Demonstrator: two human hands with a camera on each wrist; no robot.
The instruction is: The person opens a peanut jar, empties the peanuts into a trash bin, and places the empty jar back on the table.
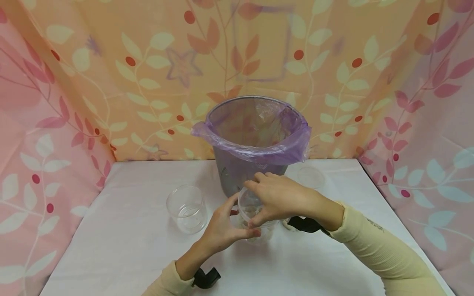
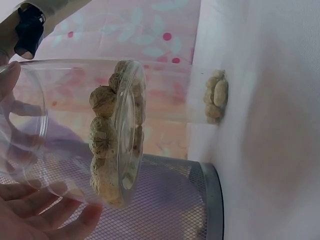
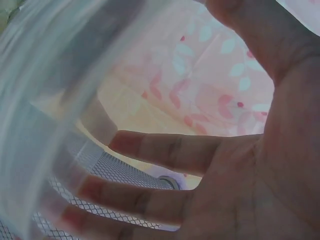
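Observation:
A clear round jar (image 1: pixel 255 238) is held raised between both hands, in front of the mesh bin. In the left wrist view several walnuts (image 2: pixel 102 135) lie at its bottom, above the white table. My left hand (image 1: pixel 222 230) cups its left side, thumb in front and fingers behind. My right hand (image 1: pixel 279 197) grips its upper rim from above; the right wrist view shows those fingers (image 3: pixel 150 200) spread along the blurred clear wall. Behind it stands another clear jar (image 2: pixel 200 75) with peanuts (image 2: pixel 218 97), mostly covered by the right hand in the head view.
A grey mesh bin (image 1: pixel 226 168) with a purple bag (image 1: pixel 259 153) folded over its rim stands at the back middle. Left of the hands is another clear jar (image 1: pixel 187 209) with no contents visible. Patterned cloth walls (image 1: pixel 148 82) enclose the white table (image 1: pixel 122 230) at back and sides.

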